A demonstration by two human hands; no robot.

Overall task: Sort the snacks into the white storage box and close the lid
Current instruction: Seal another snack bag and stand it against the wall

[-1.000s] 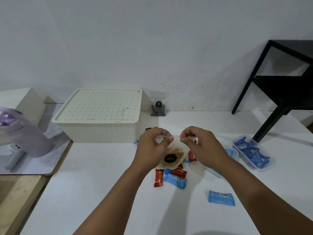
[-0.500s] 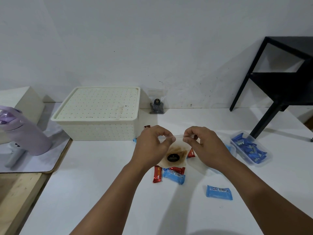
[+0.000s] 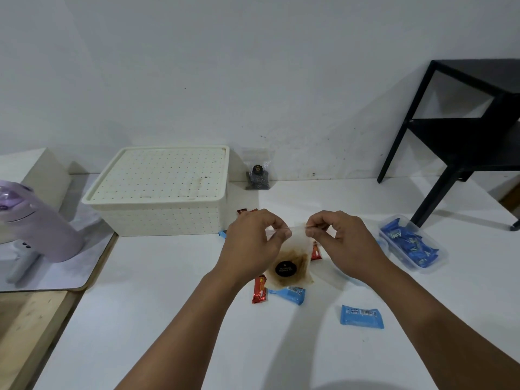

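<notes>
Hands, left (image 3: pixel 253 243) and right (image 3: pixel 342 243), pinch a clear zip bag (image 3: pixel 292 263) by its top edge; sealing it evenly should precede boxing.

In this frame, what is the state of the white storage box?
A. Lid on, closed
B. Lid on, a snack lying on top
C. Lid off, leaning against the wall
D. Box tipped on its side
A: the perforated lid sits flat on the white storage box, with nothing resting on it.
</notes>
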